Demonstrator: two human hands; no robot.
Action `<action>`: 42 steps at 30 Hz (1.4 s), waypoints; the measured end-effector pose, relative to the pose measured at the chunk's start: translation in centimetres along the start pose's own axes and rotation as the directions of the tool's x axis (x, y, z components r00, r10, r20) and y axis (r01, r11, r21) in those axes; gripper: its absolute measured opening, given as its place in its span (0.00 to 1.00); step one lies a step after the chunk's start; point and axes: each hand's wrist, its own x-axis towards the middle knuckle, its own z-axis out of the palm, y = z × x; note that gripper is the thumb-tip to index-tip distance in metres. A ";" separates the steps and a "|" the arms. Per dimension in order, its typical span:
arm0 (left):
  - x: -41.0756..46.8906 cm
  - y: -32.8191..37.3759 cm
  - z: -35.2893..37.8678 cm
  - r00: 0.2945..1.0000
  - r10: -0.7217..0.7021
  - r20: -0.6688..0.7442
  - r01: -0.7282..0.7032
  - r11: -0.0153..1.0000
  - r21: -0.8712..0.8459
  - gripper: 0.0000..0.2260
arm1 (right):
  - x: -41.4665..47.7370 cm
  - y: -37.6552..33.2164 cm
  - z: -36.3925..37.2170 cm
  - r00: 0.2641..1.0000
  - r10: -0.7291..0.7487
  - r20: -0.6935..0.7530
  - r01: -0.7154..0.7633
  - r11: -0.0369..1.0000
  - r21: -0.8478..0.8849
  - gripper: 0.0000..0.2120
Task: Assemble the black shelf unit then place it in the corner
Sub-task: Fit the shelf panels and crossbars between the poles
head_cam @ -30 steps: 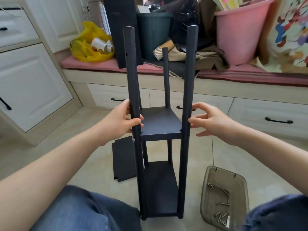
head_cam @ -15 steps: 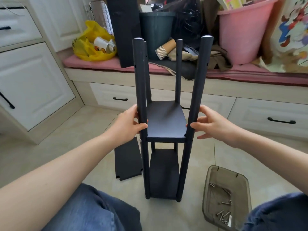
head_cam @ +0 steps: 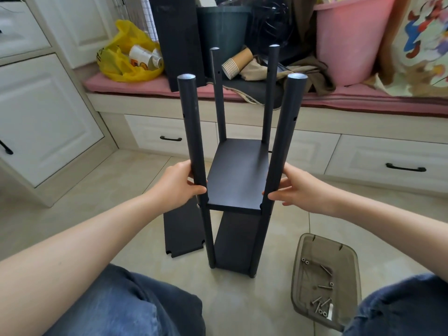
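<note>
The black shelf unit stands upright on the tiled floor between my knees, with four round posts and two shelf boards fitted. My left hand grips the near left post just above the upper board. My right hand holds the near right post at the same height, thumb in front and fingers behind. A loose black shelf board lies flat on the floor to the left of the unit. Another tall black panel leans upright on the bench behind.
A brown plastic tray with several screws sits on the floor at my right knee. Behind runs a bench with a pink cushion, a yellow bag, a dark bin, paper cups and a pink tub. White cabinets stand left.
The shelf unit has shifted farther from me and sits lower in view, so the post tops now show. Both hands stayed on the near posts.
</note>
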 end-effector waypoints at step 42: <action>-0.9 -2.2 15.6 0.886 0.461 0.049 -0.385 0.673 0.631 0.40 | 0.2 0.2 -1.1 0.970 -0.223 0.100 0.220 0.975 0.038 0.17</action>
